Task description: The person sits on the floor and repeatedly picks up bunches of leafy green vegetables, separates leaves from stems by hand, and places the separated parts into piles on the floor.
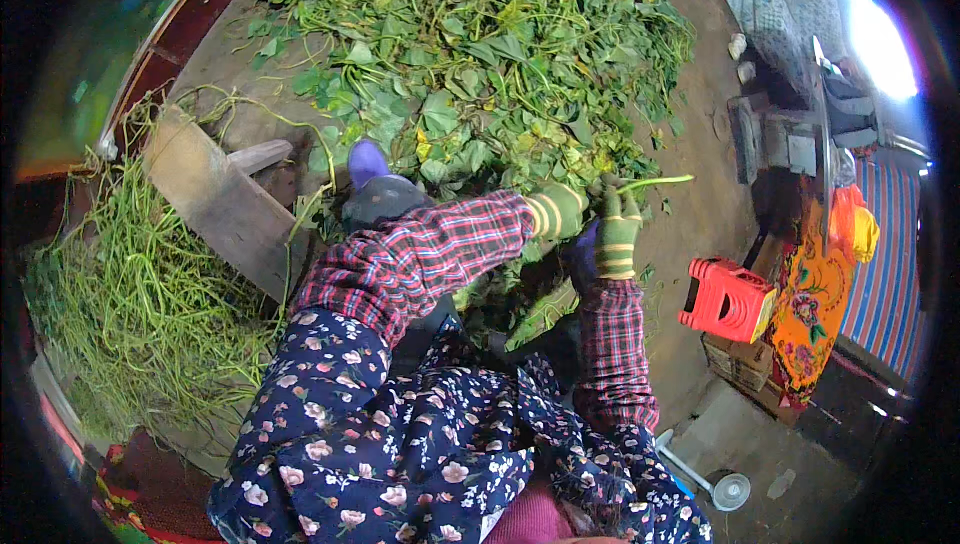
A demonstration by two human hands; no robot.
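Observation:
Both hands wear olive-green work gloves with pale bands at the wrists. My right hand (619, 236) pinches a green vine stem (658, 181) at its fingertips, and the stem's free end sticks out to the right. Close beside it, my left hand (559, 211) reaches across with its fingers curled; what lies inside them is hidden. In front spreads a large heap of leafy green vines (480, 71), with some yellowing leaves. Loose leaves (544, 319) lie below the hands, between my legs.
To the left, a tipped wooden bench (225, 199) leans beside a pile of leafless stems (150, 266). On the right are a red plastic stool (724, 300), an orange flowered cloth (806, 304) and a cardboard box (739, 364). A purple-toed boot (367, 163) touches the heap's edge.

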